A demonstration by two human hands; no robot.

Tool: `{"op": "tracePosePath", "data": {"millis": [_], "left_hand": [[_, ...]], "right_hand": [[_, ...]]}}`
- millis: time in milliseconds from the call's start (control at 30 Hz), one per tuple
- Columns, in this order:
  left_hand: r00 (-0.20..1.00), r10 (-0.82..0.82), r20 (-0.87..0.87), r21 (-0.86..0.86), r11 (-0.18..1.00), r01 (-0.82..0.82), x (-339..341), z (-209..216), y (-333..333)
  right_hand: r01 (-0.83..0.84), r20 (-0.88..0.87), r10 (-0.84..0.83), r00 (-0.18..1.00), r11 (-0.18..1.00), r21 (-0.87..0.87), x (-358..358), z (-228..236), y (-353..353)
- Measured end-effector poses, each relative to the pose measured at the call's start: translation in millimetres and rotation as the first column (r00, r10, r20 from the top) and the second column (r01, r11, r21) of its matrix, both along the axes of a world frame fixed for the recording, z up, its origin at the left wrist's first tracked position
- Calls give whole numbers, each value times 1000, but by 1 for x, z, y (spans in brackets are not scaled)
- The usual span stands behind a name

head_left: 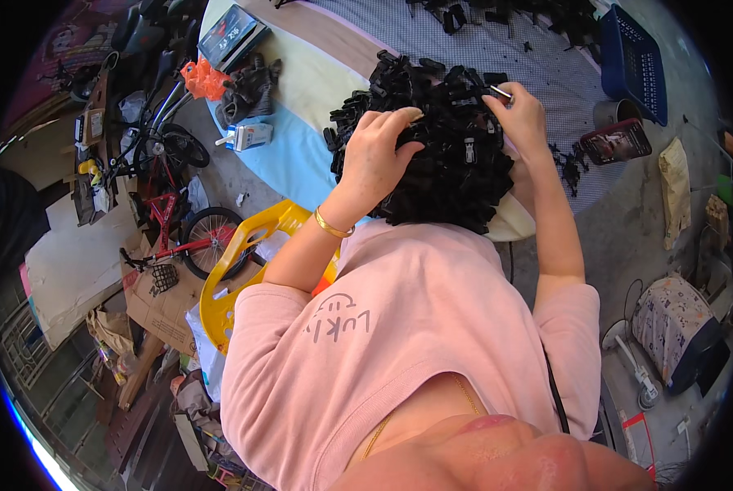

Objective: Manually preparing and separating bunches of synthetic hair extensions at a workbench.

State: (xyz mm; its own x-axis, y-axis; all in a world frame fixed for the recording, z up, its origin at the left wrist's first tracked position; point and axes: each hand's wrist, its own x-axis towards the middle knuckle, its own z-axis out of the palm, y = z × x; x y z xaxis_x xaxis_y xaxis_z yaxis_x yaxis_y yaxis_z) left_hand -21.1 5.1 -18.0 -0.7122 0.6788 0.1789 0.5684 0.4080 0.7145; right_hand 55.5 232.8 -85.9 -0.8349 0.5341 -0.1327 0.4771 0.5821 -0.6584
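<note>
A big heap of small black plastic pieces (448, 176) lies on the cloth-covered table in front of me. My left hand (374, 155) is over the heap's left part, its thumb held away from the bent fingers, with nothing visible between them. At the heap's upper right, my right hand (518, 121) is closed on a thin, silvery-white stick-like tool (501, 92), whose tip points up and left over the black pieces. One piece with a pale grey part (469, 150) shows among the rest.
More black pieces (538, 16) lie at the table's far side. On the right are a blue plastic basket (632, 65), a metal cup (616, 114) and a phone (616, 143). A box (234, 39), orange bag (204, 79) and tissue pack (252, 137) sit left; a yellow chair (219, 295) stands beside me.
</note>
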Motion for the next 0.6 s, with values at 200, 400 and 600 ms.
{"op": "tracePosePath", "data": {"millis": [200, 400, 600], "left_hand": [[971, -202, -125, -72, 978, 194, -5, -1, 2], [916, -171, 364, 209, 973, 99, 1, 1, 16], [668, -390, 633, 493, 869, 40, 2, 2, 33]], "right_hand": [[4, 157, -21, 987, 994, 106, -11, -29, 6], [34, -299, -182, 937, 897, -441, 4, 11, -19], [-100, -369, -300, 880, 642, -760, 14, 57, -65]]}}
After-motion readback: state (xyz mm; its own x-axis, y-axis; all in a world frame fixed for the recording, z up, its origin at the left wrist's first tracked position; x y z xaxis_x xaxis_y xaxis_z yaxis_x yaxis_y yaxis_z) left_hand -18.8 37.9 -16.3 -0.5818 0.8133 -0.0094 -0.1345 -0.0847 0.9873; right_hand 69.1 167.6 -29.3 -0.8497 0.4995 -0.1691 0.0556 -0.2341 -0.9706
